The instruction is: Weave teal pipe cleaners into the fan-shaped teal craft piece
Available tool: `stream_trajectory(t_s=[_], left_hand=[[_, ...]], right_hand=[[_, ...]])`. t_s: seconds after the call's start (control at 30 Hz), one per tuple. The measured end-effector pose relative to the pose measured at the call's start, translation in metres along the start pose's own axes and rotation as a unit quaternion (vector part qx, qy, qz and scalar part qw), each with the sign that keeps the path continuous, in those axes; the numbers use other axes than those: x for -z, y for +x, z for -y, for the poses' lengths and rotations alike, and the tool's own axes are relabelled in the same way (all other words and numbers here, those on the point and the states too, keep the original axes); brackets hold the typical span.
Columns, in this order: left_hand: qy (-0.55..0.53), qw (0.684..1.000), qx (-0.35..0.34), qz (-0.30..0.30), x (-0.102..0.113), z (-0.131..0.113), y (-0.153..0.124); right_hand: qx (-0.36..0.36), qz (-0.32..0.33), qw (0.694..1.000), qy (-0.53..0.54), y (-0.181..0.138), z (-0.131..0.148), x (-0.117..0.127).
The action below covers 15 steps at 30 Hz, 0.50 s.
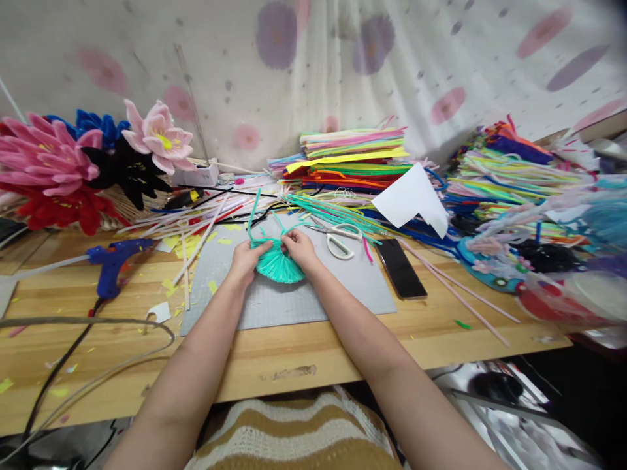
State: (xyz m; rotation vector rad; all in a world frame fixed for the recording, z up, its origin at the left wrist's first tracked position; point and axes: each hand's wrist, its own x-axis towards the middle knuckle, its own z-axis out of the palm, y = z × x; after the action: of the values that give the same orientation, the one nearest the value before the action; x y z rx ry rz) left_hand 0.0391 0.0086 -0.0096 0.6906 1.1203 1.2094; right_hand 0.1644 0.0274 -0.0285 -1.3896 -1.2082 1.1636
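Note:
A fan-shaped piece of turquoise pipe cleaners (280, 264) is held between my two hands, just above a grey cutting mat (274, 310). My left hand (246, 260) grips its left edge, the thumb lying across the top. At its upper right, the fingers of my right hand (298, 248) pinch the piece. One loose turquoise stem (253, 212) sticks up from the left side. Right beside my right hand lie white-handled scissors (340, 241). More turquoise pipe cleaners (333, 214) are spread out behind them.
A blue glue gun (113, 261) with its cable lies at left, below pipe-cleaner flowers (53, 156). Stacked coloured pipe cleaners (353, 153) stand at the back. A phone (402, 269) rests at the mat's right edge, near a folded white paper (414, 199). Yellow scraps litter the left side.

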Motion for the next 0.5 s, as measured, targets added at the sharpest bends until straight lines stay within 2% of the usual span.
stream_trajectory(t_s=[0.17, 0.3, 0.37, 0.5], left_hand=[[-0.018, 0.999, 0.001, -0.033, -0.001, -0.002, 0.002], [-0.002, 0.995, -0.048, -0.092, -0.001, 0.000, 0.006], [-0.010, 0.995, -0.062, -0.079, 0.000, 0.000, 0.007], [-0.049, 0.998, -0.028, 0.009, 0.005, -0.003, 0.005]], right_hand=[[0.022, -0.019, 0.999, 0.022, -0.008, -0.001, -0.003], [0.064, -0.018, 0.997, 0.030, -0.012, -0.009, -0.005], [0.076, -0.012, 0.997, 0.028, -0.012, -0.012, -0.005], [0.079, -0.012, 0.997, 0.017, -0.013, -0.013, -0.003]])
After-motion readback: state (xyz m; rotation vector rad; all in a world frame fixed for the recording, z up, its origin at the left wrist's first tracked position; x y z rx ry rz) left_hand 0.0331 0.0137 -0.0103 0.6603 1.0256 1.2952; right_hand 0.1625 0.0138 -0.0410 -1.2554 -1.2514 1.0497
